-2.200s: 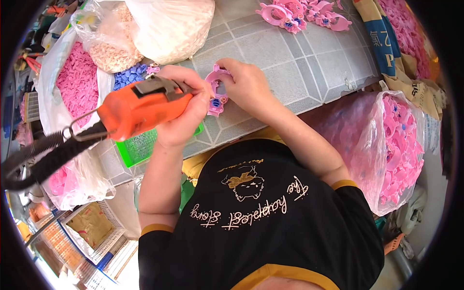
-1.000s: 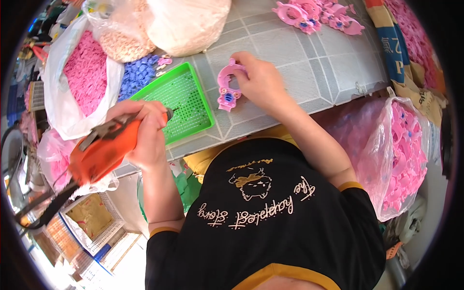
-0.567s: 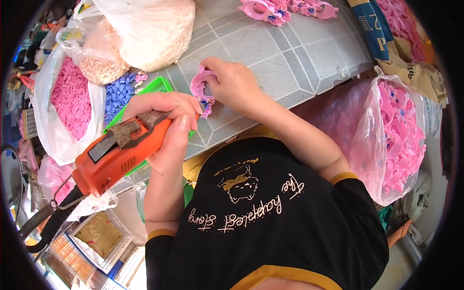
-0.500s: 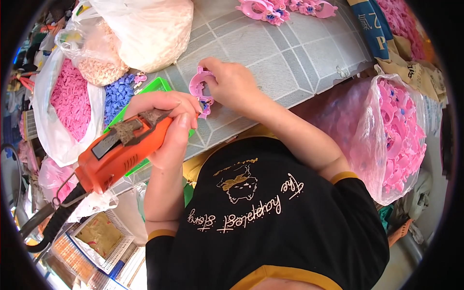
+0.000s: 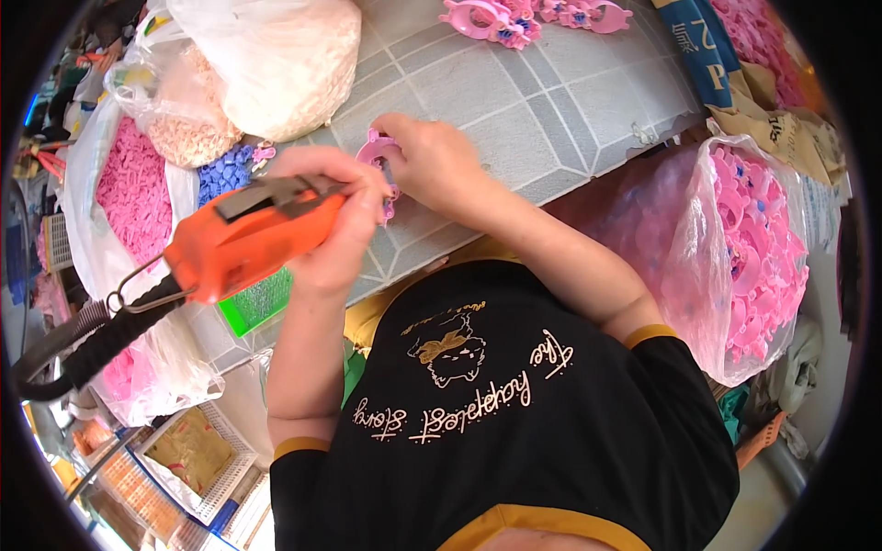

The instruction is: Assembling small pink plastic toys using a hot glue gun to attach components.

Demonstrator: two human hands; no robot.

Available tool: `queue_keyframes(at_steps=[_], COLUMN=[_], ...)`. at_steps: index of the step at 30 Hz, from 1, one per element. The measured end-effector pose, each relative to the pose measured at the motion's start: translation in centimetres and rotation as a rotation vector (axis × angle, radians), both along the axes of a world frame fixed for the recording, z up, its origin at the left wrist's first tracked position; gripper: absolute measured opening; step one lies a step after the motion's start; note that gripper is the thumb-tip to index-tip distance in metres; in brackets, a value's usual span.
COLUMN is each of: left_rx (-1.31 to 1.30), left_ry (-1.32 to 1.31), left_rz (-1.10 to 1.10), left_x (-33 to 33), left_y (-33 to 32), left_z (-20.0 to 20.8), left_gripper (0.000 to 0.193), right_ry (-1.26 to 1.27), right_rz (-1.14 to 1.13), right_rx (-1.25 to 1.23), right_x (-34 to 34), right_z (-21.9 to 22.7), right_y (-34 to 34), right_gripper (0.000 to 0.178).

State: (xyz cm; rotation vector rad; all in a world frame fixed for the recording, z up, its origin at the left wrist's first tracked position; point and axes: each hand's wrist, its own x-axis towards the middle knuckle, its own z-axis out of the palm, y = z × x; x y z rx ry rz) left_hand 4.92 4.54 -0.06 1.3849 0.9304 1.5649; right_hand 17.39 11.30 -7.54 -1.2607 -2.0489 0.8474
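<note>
My left hand (image 5: 342, 216) is wrapped round an orange electric screwdriver (image 5: 253, 243) with a black cord and a wire hanger at its back end. The screwdriver's tip is hidden behind my fingers. Close beside it, my right hand (image 5: 436, 165) grips a curved pink plastic toy piece (image 5: 372, 149) with an open ring shape, over the table (image 5: 478, 110). Part of that piece is covered by both hands. Partly under my left forearm lies a bright green tray (image 5: 241, 314).
At the far side lie more pink toy pieces (image 5: 487, 20) with blue bits. Bags of pink parts (image 5: 133, 188) and pale parts (image 5: 294, 78) stand left, near blue parts (image 5: 223, 173). A clear bag of pink pieces (image 5: 758, 248) is beyond the table's right edge.
My left hand has tilted the screwdriver flatter and shifted it rightward, closer to the pink piece. The cord end has swung into fuller view. My right hand keeps its hold nearly in place.
</note>
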Motion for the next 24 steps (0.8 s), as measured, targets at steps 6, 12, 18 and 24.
queue_keyframes(at_steps=[6, 12, 18, 24], left_rx=[0.12, 0.19, 0.125, -0.025], left_ry=[-0.198, -0.246, -0.218, -0.176], left_rz=[0.239, 0.139, 0.059, 0.037], left_x=[-1.1, -3.2, -1.2, -1.9], left_y=[-1.0, -3.0, -3.1, -3.6], left_z=[2.5, 1.7, 2.5, 2.7], left_gripper=[0.034, 0.031, 0.014, 0.024], right_ry=[0.198, 0.623, 0.585, 0.26], right_rz=[0.004, -0.143, -0.772, -1.398], right_rx=[-0.119, -0.274, 0.238, 0.382], right_x=[1.9, 10.5, 27.0, 43.0], right_z=[-0.7, 6.0, 16.7, 19.0], right_y=[0.2, -4.5, -12.9, -20.2], right_gripper=[0.024, 0.026, 0.023, 0.028])
